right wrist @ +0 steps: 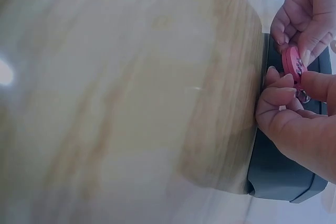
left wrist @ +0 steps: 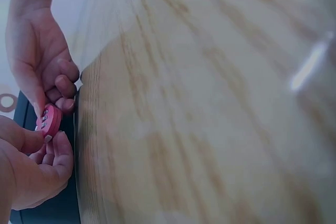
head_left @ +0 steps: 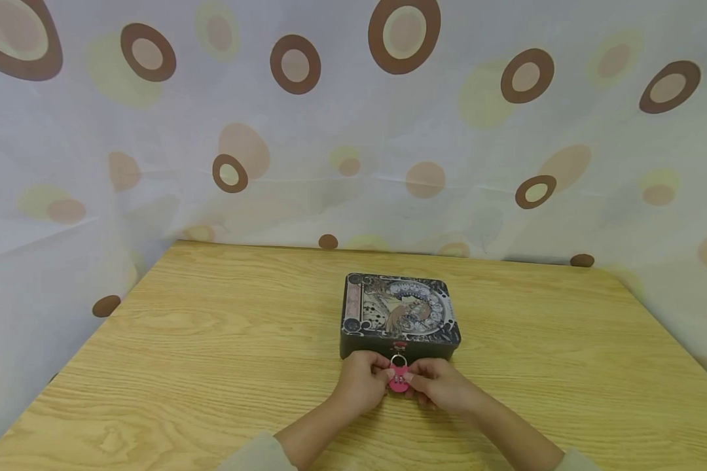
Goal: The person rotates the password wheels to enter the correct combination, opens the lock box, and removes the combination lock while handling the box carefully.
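A pink combination padlock with several number dials hangs at the front of a dark tin box, its metal shackle up by the red-tinted clasp. My left hand pinches the lock's left side between thumb and fingers. On the other side my right hand pinches it too, thumb close to the dials. In the left wrist view the pink padlock sits between both hands' fingertips, against the box's dark side. The right wrist view shows the padlock from the other side, dials facing the thumbs.
The box lid carries an ornate printed picture. It stands on a wood-grain table, toward the middle right. Behind the table hangs a pale curtain with brown and yellow ovals.
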Motion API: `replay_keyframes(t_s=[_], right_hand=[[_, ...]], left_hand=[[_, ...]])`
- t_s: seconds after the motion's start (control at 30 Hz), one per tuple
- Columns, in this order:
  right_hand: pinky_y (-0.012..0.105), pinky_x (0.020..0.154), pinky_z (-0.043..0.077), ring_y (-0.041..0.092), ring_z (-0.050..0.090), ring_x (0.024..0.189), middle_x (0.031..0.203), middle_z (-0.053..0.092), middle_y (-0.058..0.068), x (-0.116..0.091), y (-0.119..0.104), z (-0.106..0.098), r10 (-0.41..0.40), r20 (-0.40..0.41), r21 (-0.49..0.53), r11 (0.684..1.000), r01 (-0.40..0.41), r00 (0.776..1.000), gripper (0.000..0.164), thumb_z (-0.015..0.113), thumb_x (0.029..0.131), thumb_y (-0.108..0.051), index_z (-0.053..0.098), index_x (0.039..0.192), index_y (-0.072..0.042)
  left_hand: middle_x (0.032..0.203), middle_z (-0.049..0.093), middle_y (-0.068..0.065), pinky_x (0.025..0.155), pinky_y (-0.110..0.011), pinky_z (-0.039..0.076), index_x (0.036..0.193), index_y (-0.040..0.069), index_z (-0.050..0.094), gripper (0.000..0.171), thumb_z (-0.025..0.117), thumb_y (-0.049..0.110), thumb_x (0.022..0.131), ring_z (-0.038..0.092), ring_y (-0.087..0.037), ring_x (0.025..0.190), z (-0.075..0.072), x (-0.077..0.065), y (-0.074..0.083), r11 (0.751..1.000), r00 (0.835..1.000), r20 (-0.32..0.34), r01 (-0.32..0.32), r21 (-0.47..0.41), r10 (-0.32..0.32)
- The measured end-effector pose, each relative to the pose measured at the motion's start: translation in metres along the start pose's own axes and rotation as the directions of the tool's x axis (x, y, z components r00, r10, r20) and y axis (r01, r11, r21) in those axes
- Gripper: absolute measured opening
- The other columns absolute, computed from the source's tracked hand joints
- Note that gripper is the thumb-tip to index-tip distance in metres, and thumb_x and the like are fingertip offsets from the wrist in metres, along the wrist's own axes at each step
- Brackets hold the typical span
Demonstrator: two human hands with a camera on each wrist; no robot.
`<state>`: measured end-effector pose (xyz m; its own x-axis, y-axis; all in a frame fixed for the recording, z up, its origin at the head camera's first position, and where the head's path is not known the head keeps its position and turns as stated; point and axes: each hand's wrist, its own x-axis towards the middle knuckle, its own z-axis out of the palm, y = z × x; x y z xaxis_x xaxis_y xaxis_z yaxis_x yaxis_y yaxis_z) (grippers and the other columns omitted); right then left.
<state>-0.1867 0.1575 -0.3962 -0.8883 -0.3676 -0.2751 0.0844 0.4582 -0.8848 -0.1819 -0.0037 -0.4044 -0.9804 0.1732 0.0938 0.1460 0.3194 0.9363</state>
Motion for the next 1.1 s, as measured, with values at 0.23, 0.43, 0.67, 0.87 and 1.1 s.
replay_keyframes(t_s=[0.23, 0.43, 0.67, 0.87, 1.1], right_hand=[[0.02, 0.05, 0.037, 0.011, 0.044, 0.059, 0.067, 0.049, 0.0, 0.0014, 0.0037, -0.0006, -0.024, -0.004, 0.001, 1.0, 0.024, 1.0, 0.02, 0.051, 0.093, -0.011, 0.053, 0.096, 0.009], [0.019, 0.049, 0.036, 0.011, 0.042, 0.058, 0.065, 0.045, -0.001, 0.0028, 0.0056, -0.0016, -0.049, 0.018, -0.005, 0.999, 0.049, 0.999, 0.019, 0.049, 0.094, -0.011, 0.053, 0.095, 0.008], [0.019, 0.049, 0.036, 0.01, 0.042, 0.058, 0.068, 0.051, -0.001, 0.0026, 0.0047, -0.0019, -0.055, 0.042, -0.002, 0.998, 0.056, 0.998, 0.022, 0.046, 0.096, -0.011, 0.055, 0.093, 0.009], [0.018, 0.049, 0.035, 0.008, 0.041, 0.055, 0.069, 0.055, -0.001, 0.0026, 0.0033, -0.0021, -0.056, 0.052, 0.001, 0.998, 0.056, 0.997, 0.025, 0.045, 0.097, -0.012, 0.056, 0.089, 0.008], [0.018, 0.049, 0.036, 0.009, 0.042, 0.057, 0.07, 0.056, -0.001, 0.0017, 0.0017, -0.0028, -0.04, 0.042, 0.019, 0.999, 0.04, 0.998, 0.025, 0.045, 0.096, -0.013, 0.057, 0.09, 0.009]], left_hand=[[0.068, 0.063, -0.014, 0.048, -0.017, 0.044, 0.08, -0.011, 0.064, 0.008, 0.063, -0.004, 0.082, 0.053, -0.009, 0.056, 0.0007, 0.0001, 0.0001, 1.0, 1.0, -0.009, -0.002, 0.007, 0.002], [0.067, 0.062, -0.012, 0.048, -0.017, 0.044, 0.08, -0.01, 0.064, 0.007, 0.063, -0.003, 0.082, 0.051, -0.008, 0.055, 0.0017, 0.0001, 0.0004, 1.0, 1.0, -0.014, 0.012, 0.014, -0.011], [0.068, 0.061, -0.011, 0.049, -0.018, 0.043, 0.081, -0.01, 0.064, 0.007, 0.063, -0.003, 0.082, 0.051, -0.009, 0.057, 0.002, 0.0009, -0.0005, 0.999, 1.0, -0.006, 0.025, 0.024, -0.025], [0.068, 0.061, -0.012, 0.05, -0.018, 0.044, 0.081, -0.011, 0.064, 0.007, 0.063, -0.003, 0.082, 0.051, -0.009, 0.058, 0.002, 0.0012, -0.0009, 0.999, 1.0, -0.004, 0.023, 0.025, -0.023], [0.067, 0.062, -0.013, 0.048, -0.018, 0.044, 0.08, -0.011, 0.064, 0.007, 0.062, -0.005, 0.082, 0.052, -0.01, 0.055, 0.0021, 0.0012, -0.0017, 1.0, 1.0, -0.009, 0.008, 0.014, -0.008]])
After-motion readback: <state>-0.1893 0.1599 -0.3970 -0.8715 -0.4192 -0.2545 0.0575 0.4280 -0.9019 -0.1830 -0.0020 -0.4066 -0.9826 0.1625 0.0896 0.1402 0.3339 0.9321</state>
